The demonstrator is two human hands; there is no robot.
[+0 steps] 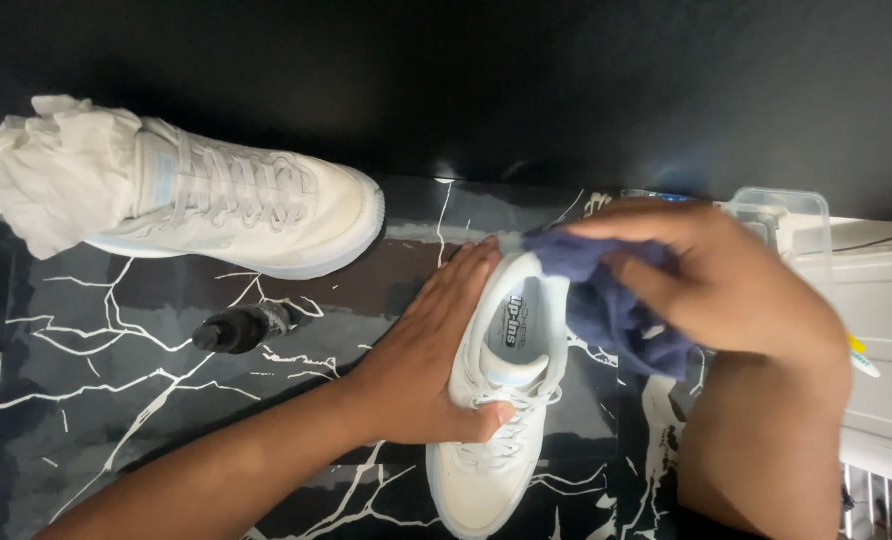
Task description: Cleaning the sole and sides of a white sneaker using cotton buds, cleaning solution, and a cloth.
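Note:
A white sneaker (496, 450) lies on the black marble table (146, 400), its toe toward me and its heel away. My left hand (431, 355) presses on its left side, fingers along the collar and thumb on the laces. My right hand (726, 285) grips a dark blue cloth (606, 310) and holds it against the heel and right rim of the sneaker.
A second white sneaker (256, 210), stuffed with white paper (51, 165), lies at the back left. A small black spray bottle (241, 328) lies on its side between the shoes. A clear plastic container (781, 215) stands behind my right hand, beside white furniture (881, 320).

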